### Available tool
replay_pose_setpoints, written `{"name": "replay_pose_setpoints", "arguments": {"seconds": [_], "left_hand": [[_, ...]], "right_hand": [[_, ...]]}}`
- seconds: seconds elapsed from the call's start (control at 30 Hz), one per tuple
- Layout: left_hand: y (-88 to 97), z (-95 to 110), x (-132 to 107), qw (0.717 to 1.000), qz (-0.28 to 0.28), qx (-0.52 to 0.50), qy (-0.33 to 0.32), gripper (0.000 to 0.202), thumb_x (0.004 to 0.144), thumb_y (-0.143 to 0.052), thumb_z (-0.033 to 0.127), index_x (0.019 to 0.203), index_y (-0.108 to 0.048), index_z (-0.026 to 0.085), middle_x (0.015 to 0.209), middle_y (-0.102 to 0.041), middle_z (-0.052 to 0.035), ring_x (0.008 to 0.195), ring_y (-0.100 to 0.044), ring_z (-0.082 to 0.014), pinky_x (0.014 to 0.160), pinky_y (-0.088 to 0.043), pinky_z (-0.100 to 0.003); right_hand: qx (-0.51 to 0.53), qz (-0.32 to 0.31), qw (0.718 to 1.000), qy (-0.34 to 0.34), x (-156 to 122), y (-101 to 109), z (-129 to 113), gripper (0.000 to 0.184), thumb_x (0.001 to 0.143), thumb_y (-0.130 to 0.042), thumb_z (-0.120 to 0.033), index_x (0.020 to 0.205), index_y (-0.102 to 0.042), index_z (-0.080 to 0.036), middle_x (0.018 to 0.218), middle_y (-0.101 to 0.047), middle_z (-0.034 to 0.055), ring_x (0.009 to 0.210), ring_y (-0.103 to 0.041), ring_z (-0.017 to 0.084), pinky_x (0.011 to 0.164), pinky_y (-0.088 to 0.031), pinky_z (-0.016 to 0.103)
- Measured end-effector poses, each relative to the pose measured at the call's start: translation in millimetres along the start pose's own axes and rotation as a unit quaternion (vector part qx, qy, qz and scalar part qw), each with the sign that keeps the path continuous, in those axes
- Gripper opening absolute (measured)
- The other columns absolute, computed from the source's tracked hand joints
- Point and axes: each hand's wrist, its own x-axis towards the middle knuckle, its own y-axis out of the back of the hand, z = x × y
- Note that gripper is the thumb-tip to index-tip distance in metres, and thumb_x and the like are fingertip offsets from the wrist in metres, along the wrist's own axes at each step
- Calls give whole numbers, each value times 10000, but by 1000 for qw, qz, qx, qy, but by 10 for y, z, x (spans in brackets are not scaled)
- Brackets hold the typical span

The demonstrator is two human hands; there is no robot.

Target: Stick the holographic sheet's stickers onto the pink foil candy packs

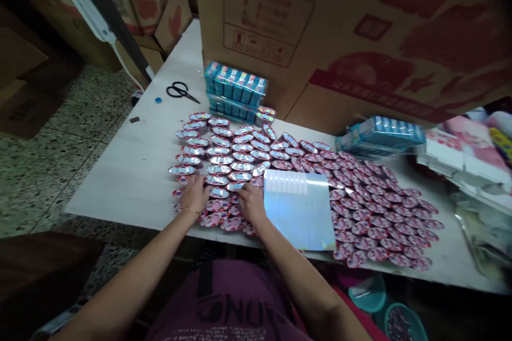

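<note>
Rows of small oval packs [220, 160] with red-and-white sides stand close together on the table; shiny silver stickers [218, 192] cover the tops of many at the left. My left hand [194, 195] rests over the left edge of these rows, its thumb and fingers apart, touching the packs. Just to the right, my right hand [251, 202] bends its fingers down on a silver sticker atop one pack, fingertips close together. Beside it, a shiny sticker sheet [300, 224] lies across the packs, with a few pale labels left along its upper part.
Black scissors [182, 91] and a blue cap [158, 100] lie at the upper left of the white table [120, 170]. Wrapped blue packs [236, 88] and another blue bundle [384, 133] stand before a large cardboard box [272, 26]. Teal tubs [406, 325] sit below the right edge.
</note>
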Motion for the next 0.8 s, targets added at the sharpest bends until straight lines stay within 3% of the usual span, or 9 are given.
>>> {"name": "replay_pose_setpoints", "arguments": {"seconds": [0.07, 0.13, 0.17, 0.23, 0.33, 0.43, 0.5, 0.63, 0.8], "left_hand": [[-123, 256, -65, 998, 7, -33, -46, 262, 798, -475, 328, 991, -552, 168, 990, -569, -85, 965, -520, -219, 853, -411, -343], [-285, 612, -102, 995, -6, -61, -79, 293, 816, -452, 366, 1000, -562, 167, 952, -595, -78, 954, -524, -213, 860, -408, -347], [-371, 817, -98, 994, -10, -65, -87, 309, 819, -449, 375, 1014, -563, 164, 950, -601, -80, 949, -525, -214, 857, -410, -349], [-539, 1248, -38, 992, -9, -61, -108, 330, 816, -462, 370, 1051, -558, 160, 999, -599, -88, 962, -520, -215, 860, -407, -351], [-777, 1859, 136, 985, -25, -35, -168, 371, 794, -511, 364, 1126, -532, 198, 1138, -563, -75, 1049, -482, -221, 902, -380, -365], [-1038, 2281, 273, 976, -56, 15, -212, 518, 754, -570, 390, 1236, -447, 248, 1313, -445, -61, 1215, -351, -255, 969, -318, -417], [-1212, 2414, 290, 973, -70, 46, -214, 568, 750, -572, 410, 1270, -409, 250, 1375, -370, -62, 1278, -265, -268, 1008, -264, -455], [-1414, 2448, 196, 975, -49, 77, -200, 582, 782, -513, 449, 1302, -363, 235, 1414, -304, -62, 1316, -189, -259, 1051, -183, -475], [-1411, 2457, 61, 980, -35, 69, -183, 600, 793, -492, 452, 1319, -329, 213, 1414, -301, -72, 1309, -211, -248, 1055, -187, -460]], "right_hand": [[29, 120, 991, -47, -150, 247, 540, 301, 829, -389, -175, 1032, -610, -193, 972, -570, 76, 893, -497, 177, 777, -377, 300], [9, 257, 958, -126, -362, 566, 1167, 299, 837, -386, -229, 1031, -598, -145, 972, -569, 106, 937, -487, 206, 826, -377, 342], [-6, 291, 943, -159, -460, 728, 1477, 306, 840, -391, -257, 1035, -592, -135, 961, -571, 111, 938, -485, 217, 839, -374, 363], [-19, 281, 946, -164, -574, 1008, 2020, 312, 839, -405, -306, 1035, -592, -151, 970, -572, 105, 924, -493, 221, 830, -381, 377], [-42, 149, 985, -78, -466, 1234, 2514, 319, 823, -463, -347, 1079, -584, -198, 1071, -562, 91, 974, -483, 222, 836, -375, 363], [-101, 23, 995, -7, -197, 1255, 2639, 353, 795, -534, -363, 1130, -560, -255, 1126, -544, 70, 1003, -460, 232, 812, -365, 344], [-144, -12, 989, 18, -81, 1214, 2618, 353, 789, -553, -362, 1131, -558, -276, 1118, -546, 64, 992, -447, 240, 786, -353, 339], [-186, -10, 981, 55, -103, 1128, 2570, 311, 842, -483, -317, 1137, -546, -241, 1110, -547, 78, 956, -436, 231, 765, -325, 332], [-143, 15, 986, 87, -238, 1065, 2584, 248, 881, -408, -264, 1041, -586, -199, 1035, -573, 76, 908, -455, 202, 763, -329, 316]]}}
